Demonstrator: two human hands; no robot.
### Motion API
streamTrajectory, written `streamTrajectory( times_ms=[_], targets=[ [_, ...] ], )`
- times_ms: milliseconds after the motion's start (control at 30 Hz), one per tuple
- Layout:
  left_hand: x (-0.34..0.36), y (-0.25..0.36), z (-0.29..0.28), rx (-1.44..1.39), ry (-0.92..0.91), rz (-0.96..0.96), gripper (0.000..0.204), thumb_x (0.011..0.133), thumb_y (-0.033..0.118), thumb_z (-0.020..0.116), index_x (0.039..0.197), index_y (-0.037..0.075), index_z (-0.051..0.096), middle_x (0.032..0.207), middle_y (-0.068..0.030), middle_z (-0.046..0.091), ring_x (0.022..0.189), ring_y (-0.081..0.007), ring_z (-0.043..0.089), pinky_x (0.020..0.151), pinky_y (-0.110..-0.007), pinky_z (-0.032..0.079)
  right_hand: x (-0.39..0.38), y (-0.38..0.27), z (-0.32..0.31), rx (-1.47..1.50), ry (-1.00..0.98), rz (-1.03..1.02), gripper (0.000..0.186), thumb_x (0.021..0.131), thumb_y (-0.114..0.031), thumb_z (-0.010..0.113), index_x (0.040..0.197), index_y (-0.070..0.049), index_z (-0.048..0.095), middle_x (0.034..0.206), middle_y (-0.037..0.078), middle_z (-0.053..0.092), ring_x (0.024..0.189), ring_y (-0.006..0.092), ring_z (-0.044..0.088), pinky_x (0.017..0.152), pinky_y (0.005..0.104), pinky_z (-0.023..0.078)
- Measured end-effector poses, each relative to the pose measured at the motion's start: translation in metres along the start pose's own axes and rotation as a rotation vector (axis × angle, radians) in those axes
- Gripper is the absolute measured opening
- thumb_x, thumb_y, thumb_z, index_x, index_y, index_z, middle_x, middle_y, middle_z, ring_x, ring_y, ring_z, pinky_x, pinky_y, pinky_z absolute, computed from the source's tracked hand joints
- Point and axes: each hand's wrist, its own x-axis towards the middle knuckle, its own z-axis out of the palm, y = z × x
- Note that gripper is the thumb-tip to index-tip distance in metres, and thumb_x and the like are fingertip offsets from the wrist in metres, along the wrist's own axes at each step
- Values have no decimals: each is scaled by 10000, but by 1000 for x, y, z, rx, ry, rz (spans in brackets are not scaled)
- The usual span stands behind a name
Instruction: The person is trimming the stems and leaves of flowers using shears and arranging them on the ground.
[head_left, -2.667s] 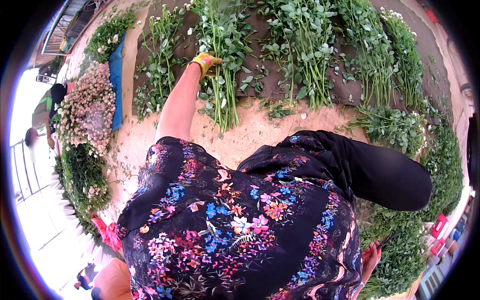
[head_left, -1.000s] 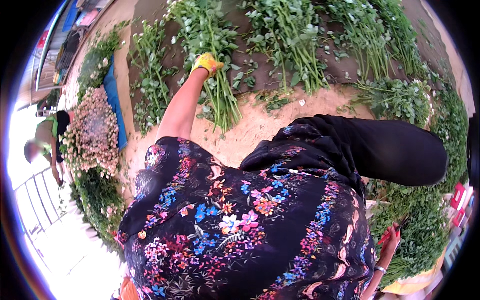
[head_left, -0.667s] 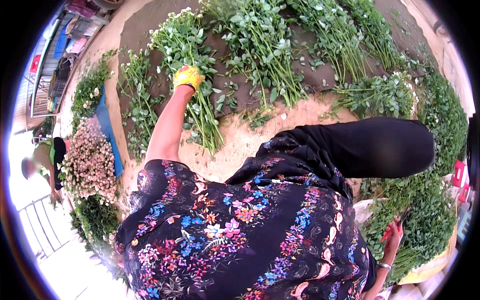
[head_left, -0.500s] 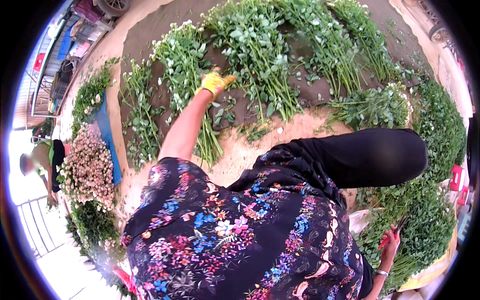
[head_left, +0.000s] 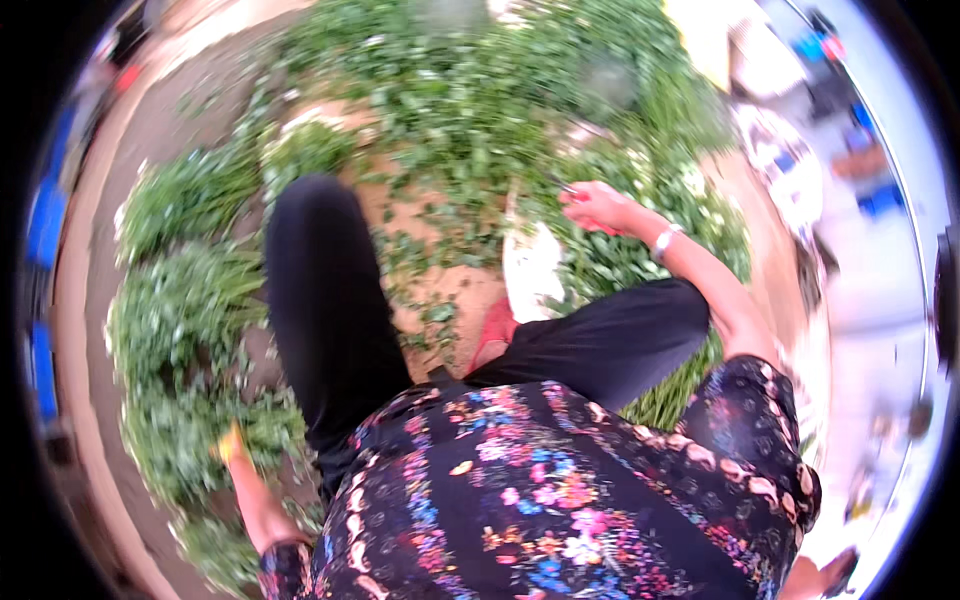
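Observation:
My left hand (head_left: 232,443), in a yellow glove, is low over the leafy cut flower stems (head_left: 170,425) at the left. Motion smears its fingers, and I cannot make out whether it grips a stem. Bare, with a pale band at the wrist, my right hand (head_left: 597,208) is closed round red-handled shears (head_left: 575,191). Their thin dark blades point up and left over a large heap of green stems and leaves (head_left: 460,120). A white sheet or bag (head_left: 533,268) lies just below that hand.
Several flower bundles (head_left: 190,200) lie on a dark ground cloth (head_left: 110,330) along the left. My bent knees (head_left: 320,250) frame sandy ground (head_left: 455,300) strewn with leaves, where a red shoe (head_left: 494,330) shows. Blue crates (head_left: 45,225) stand at the far left edge.
My view has swung to the right, bringing the green heap to the front and the bundles to the left. My right hand has come up, still holding the shears.

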Motion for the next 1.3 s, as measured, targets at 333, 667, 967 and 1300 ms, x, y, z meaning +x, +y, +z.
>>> streamTrajectory(
  times_ms=[333,667,967,1300],
  targets=[
    [-17,1,-7,436,-405,-25,822,880,641,222,1286,-26,480,1163,-229,606,1087,-341,588,987,-527,350,-74,108,-8,245,198,272,166,834,-179,603,904,-31,577,670,20,559,499,115,512,404,257,414],
    [-30,89,-251,88,-467,149,549,839,472,554,1129,11,485,1016,-188,626,963,-311,623,827,-450,496,-45,168,81,508,589,255,308,801,-172,696,1021,8,578,770,54,612,579,103,563,454,233,414],
    [-130,422,-431,-211,203,973,521,824,320,627,1229,-1,556,1120,-217,636,1036,-295,628,889,-364,477,-52,87,45,1002,688,83,323,750,9,691,1046,27,561,683,11,567,518,90,515,444,234,400],
    [-276,611,-427,-429,-378,1399,404,884,278,636,1202,34,588,1048,-68,660,916,-162,623,799,-290,505,-43,-24,-115,1470,622,-414,199,850,-105,617,1030,-49,554,745,31,568,531,143,512,473,321,460]
  ],
)
